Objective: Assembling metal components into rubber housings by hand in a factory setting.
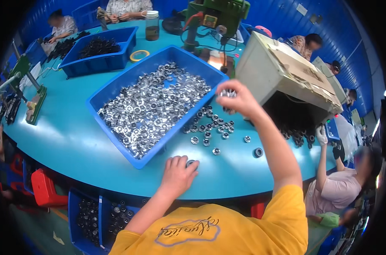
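Head cam looking down on a big round teal table [69, 136]. Left hand [177, 173] is resting at the near edge of the table, fingers curled over a small dark ring part [190, 162] that's only partly peeking out from under the fingertips, so it's closed on that piece. Right hand [239, 100] is raised further out over the table, fingers pinched around a little cluster of shiny metal rings [227, 93].

Just under and near the right hand there's a loose scatter of silver rings [210, 125] lying on the table, plus one dark ring [258, 152] sitting on its own a bit to the right. Right beside that scatter, to the left, is a big blue bin [116, 91] heaped with the same shiny parts. Farther back left is another blue bin [101, 63] with black parts, a roll of tape [139, 55] next to it, and a jar [152, 25] beyond that. A green machine [216, 15] stands at the far side, and a tipped cardboard box [286, 72] with black parts spilling out sits on the right. Other people are sitting around the table's far and right edges.
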`<state>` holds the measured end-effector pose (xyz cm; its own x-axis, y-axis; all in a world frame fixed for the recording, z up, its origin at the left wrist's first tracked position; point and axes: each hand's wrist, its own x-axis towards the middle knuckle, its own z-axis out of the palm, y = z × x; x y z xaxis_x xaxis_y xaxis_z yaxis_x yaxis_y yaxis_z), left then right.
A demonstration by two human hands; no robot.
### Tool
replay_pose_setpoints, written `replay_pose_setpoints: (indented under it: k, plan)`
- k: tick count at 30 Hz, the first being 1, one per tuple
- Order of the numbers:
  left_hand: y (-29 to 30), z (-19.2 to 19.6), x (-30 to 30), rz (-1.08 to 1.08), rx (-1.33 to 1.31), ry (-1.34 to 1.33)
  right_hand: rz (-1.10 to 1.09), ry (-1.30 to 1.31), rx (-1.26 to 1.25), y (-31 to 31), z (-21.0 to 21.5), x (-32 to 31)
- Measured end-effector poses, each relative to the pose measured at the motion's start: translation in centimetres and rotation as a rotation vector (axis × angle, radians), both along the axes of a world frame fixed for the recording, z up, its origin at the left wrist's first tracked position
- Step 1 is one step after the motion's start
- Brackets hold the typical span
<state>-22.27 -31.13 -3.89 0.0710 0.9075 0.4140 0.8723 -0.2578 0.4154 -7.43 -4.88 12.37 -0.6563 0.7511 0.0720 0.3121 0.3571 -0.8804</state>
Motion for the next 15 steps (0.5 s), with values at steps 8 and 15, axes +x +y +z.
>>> replay_pose_setpoints:
  k: [8,15]
  plan:
    - [-0.3,0.0,1.3,0.027,0.052,0.013,-0.163,-0.44,0.503,-0.6,-14.6,3.7]
    - [-0.7,0.2,2.5,0.069,0.058,0.051,-0.131,-0.493,0.567,-1.7,-14.2,3.5]
